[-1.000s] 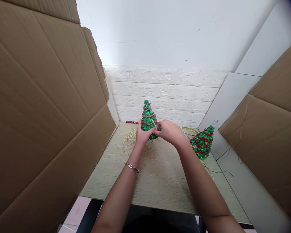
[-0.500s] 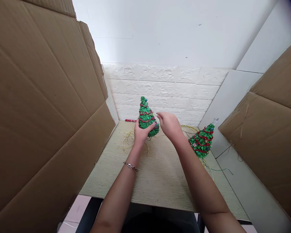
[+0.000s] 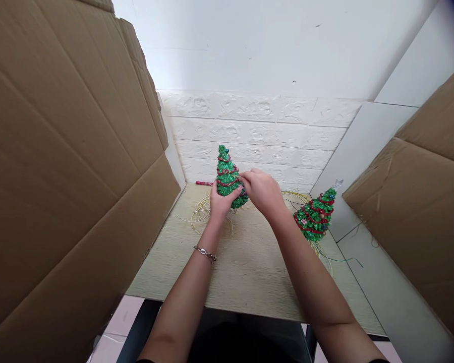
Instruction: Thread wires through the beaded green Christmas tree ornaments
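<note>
My left hand grips a small green Christmas tree, glittery and wound with red garland, by its lower part. The tree tilts slightly and is held above the tabletop. Close against the tree's right side, my right hand pinches a thin pale-yellow wire that runs across the garland. Its fingertips partly hide the wire's end.
A second decorated tree with a clear star stands at the right, wires spread below it. Loose yellow wires and a red stick-like item lie at the left. Cardboard walls flank the table, with a white wall behind.
My right hand has moved left, bringing its pinched fingers up to the tree. My left hand keeps its grip on the tree. The view has shifted slightly.
</note>
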Demonstrator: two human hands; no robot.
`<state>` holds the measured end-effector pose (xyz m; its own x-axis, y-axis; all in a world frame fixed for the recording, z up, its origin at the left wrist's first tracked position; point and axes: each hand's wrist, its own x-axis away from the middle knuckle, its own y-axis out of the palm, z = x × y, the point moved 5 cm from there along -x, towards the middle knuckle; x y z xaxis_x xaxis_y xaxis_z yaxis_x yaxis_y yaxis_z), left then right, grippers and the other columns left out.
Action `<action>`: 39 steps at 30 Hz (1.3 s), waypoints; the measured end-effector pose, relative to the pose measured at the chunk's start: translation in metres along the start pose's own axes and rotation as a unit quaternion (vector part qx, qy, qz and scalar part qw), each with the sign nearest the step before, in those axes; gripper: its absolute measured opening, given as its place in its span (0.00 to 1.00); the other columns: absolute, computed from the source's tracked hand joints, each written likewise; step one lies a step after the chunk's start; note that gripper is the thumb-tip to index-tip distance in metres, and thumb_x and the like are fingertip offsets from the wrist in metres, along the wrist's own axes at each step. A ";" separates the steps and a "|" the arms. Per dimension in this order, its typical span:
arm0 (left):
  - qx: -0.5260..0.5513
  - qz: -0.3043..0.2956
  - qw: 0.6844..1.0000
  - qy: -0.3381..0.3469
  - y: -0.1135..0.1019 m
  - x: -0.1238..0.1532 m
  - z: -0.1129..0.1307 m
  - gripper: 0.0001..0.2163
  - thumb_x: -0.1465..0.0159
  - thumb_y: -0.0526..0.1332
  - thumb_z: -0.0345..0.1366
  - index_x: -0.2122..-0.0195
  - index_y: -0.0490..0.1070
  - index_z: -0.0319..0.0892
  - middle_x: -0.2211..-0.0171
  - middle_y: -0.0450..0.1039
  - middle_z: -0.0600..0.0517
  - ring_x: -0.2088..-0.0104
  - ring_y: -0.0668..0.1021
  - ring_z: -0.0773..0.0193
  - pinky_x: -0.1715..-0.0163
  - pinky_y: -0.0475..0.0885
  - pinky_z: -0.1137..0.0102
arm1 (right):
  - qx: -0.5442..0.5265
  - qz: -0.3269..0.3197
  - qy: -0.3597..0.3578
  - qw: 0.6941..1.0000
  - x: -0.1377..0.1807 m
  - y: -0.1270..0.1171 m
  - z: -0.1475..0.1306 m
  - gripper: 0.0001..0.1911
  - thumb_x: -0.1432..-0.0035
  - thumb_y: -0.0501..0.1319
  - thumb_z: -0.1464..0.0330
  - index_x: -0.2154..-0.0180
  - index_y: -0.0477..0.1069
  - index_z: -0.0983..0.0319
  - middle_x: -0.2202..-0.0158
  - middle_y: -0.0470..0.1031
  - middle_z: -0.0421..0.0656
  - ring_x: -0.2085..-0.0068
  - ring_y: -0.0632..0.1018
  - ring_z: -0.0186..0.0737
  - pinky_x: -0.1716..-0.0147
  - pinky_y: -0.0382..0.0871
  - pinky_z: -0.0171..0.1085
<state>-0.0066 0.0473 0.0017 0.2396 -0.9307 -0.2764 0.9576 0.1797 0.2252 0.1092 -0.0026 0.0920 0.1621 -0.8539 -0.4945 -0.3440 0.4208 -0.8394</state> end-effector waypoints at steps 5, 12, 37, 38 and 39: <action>-0.010 0.012 1.000 0.004 -0.002 0.000 -0.002 0.32 0.64 0.74 0.33 0.54 0.69 0.42 0.57 0.73 0.47 0.52 0.74 0.53 0.52 0.69 0.63 | 0.039 -0.009 0.034 0.999 0.002 0.000 0.000 0.16 0.36 0.47 0.65 0.60 0.73 0.57 0.65 0.72 0.46 0.68 0.73 0.40 0.74 0.56 0.35; -0.094 0.034 0.994 0.045 -0.002 0.004 0.000 0.38 0.67 0.73 0.29 0.51 0.68 0.43 0.50 0.67 0.44 0.45 0.68 0.51 0.45 0.63 0.62 | -0.016 -0.043 0.117 0.992 0.001 0.009 0.006 0.23 0.35 0.40 0.61 0.64 0.72 0.61 0.64 0.76 0.52 0.63 0.75 0.47 0.69 0.61 0.39; 0.080 0.001 0.995 -0.059 -0.004 -0.004 -0.009 0.29 0.60 0.73 0.39 0.56 0.70 0.39 0.59 0.76 0.45 0.62 0.79 0.59 0.58 0.73 0.63 | -0.069 -0.105 0.024 0.992 0.002 0.002 0.019 0.12 0.41 0.55 0.65 0.65 0.76 0.61 0.62 0.79 0.44 0.60 0.75 0.40 0.63 0.60 0.35; 0.083 0.000 0.995 -0.060 -0.003 -0.004 -0.009 0.29 0.60 0.73 0.39 0.56 0.70 0.39 0.59 0.76 0.45 0.63 0.79 0.60 0.58 0.73 0.63 | -0.066 -0.104 0.022 0.992 0.002 0.003 0.019 0.12 0.41 0.55 0.66 0.65 0.76 0.61 0.62 0.79 0.44 0.61 0.75 0.40 0.64 0.60 0.36; 0.085 0.000 0.995 -0.061 -0.003 -0.004 -0.010 0.29 0.60 0.73 0.39 0.56 0.70 0.39 0.59 0.76 0.45 0.63 0.79 0.60 0.59 0.73 0.64 | -0.065 -0.103 0.023 0.992 0.001 0.004 0.019 0.11 0.41 0.55 0.66 0.65 0.76 0.61 0.63 0.79 0.44 0.61 0.75 0.40 0.64 0.60 0.36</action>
<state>-0.0088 0.0538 -0.0069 0.2079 -0.9644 -0.1634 0.9144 0.1324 0.3825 0.1258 0.0036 0.0839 0.2005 -0.9316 -0.3030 -0.4255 0.1958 -0.8835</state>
